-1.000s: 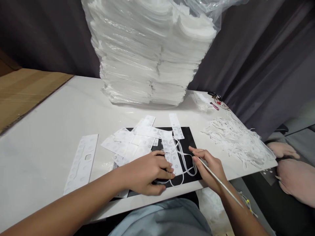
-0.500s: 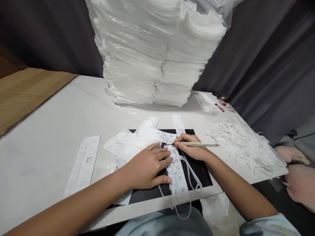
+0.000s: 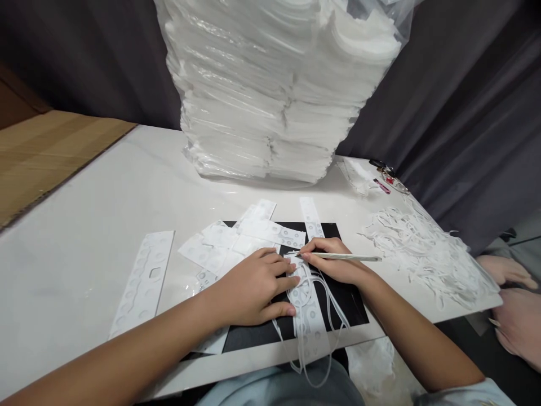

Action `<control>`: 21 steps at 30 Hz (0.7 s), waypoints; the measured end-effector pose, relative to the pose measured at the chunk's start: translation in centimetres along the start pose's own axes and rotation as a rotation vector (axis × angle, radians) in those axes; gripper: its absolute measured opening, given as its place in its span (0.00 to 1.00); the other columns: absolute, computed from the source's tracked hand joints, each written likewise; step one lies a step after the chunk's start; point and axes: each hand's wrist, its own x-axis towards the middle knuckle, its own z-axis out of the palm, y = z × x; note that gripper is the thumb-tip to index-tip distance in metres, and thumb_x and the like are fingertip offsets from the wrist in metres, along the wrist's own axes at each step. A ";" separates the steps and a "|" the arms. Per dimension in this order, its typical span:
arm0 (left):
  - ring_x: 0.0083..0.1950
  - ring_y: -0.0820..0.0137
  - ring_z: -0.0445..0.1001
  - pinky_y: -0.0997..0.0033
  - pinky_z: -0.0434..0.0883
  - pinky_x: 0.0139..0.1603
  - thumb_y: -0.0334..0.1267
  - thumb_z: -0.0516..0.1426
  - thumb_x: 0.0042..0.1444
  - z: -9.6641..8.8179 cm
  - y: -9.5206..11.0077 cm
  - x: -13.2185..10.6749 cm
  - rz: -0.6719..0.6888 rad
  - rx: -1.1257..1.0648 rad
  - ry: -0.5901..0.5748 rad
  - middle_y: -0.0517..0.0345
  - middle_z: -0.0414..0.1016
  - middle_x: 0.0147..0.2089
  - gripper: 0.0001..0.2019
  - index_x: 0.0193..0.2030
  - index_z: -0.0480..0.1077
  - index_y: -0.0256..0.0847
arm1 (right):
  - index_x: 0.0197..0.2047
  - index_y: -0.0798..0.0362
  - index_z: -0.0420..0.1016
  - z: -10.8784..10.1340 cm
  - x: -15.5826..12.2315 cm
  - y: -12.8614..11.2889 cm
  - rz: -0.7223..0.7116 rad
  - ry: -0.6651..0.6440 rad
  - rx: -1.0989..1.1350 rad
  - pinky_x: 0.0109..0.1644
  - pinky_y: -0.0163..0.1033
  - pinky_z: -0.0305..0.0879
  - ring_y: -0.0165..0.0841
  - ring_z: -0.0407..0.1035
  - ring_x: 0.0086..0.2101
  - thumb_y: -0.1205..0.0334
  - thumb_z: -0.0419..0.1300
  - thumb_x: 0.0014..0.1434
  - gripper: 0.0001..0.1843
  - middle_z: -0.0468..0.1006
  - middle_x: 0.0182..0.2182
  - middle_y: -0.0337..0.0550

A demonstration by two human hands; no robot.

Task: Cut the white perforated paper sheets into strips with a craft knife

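Observation:
My left hand (image 3: 264, 288) lies palm down with its fingers spread, the fingertips pressing the left edge of a white printed strip (image 3: 315, 321). My right hand (image 3: 333, 259) pinches a slim white pen-like tool (image 3: 350, 257). The tool's dark tip meets the strip's upper end, just beyond my left fingertips; its exact kind cannot be made out. Thin white cords (image 3: 333, 304) loop over the strip and hang past the table's front edge. Beneath lies a black mat (image 3: 249, 336), with another narrow printed strip (image 3: 311, 217) at its far edge.
Loose white printed pieces (image 3: 220, 248) overlap left of the mat, and a longer panel (image 3: 143, 276) lies farther left. A tall bagged white stack (image 3: 262, 113) stands behind. Tangled white strips (image 3: 422, 254) cover the right side. Cardboard (image 3: 54, 152) is at left; another person's hand (image 3: 507, 270) at right.
My right hand and the tool tip have shifted slightly toward me at the strip's upper end. My left hand stays pressed on the strip. The view has shifted a little.

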 end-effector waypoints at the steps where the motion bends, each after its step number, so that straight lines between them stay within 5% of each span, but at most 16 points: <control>1: 0.49 0.58 0.72 0.54 0.62 0.55 0.52 0.54 0.61 0.0 0.0 0.0 -0.001 0.001 -0.004 0.49 0.74 0.51 0.20 0.51 0.71 0.42 | 0.35 0.49 0.76 0.0 0.0 -0.1 -0.009 -0.003 -0.014 0.41 0.37 0.67 0.33 0.74 0.37 0.60 0.57 0.60 0.07 0.80 0.35 0.39; 8: 0.47 0.58 0.73 0.47 0.59 0.58 0.53 0.55 0.60 0.2 0.2 -0.1 -0.018 0.041 0.028 0.50 0.74 0.47 0.19 0.50 0.72 0.42 | 0.39 0.51 0.72 1.2 -1.0 -0.9 -0.298 -0.007 -0.310 0.44 0.43 0.70 0.37 0.71 0.41 0.64 0.52 0.64 0.07 0.78 0.37 0.47; 12: 0.46 0.57 0.73 0.43 0.56 0.61 0.53 0.55 0.59 0.3 0.4 0.0 -0.062 0.073 0.005 0.50 0.75 0.46 0.19 0.49 0.72 0.42 | 0.37 0.51 0.69 1.8 -1.4 -0.1 -0.383 0.103 -0.408 0.47 0.46 0.70 0.40 0.70 0.45 0.65 0.47 0.66 0.11 0.77 0.38 0.51; 17: 0.53 0.56 0.71 0.42 0.52 0.64 0.52 0.54 0.61 0.3 -0.1 0.1 -0.127 0.129 0.035 0.50 0.76 0.47 0.19 0.48 0.72 0.41 | 0.39 0.50 0.70 -0.2 -2.0 0.1 -0.199 0.422 -0.234 0.48 0.46 0.70 0.40 0.73 0.45 0.61 0.50 0.65 0.08 0.79 0.43 0.49; 21: 0.60 0.52 0.66 0.41 0.53 0.64 0.54 0.53 0.61 0.5 -0.7 0.0 -0.184 0.190 0.078 0.46 0.74 0.54 0.22 0.52 0.70 0.39 | 0.35 0.49 0.71 -0.3 -4.4 -1.5 0.008 0.316 0.062 0.45 0.42 0.71 0.37 0.76 0.42 0.57 0.55 0.63 0.07 0.81 0.42 0.43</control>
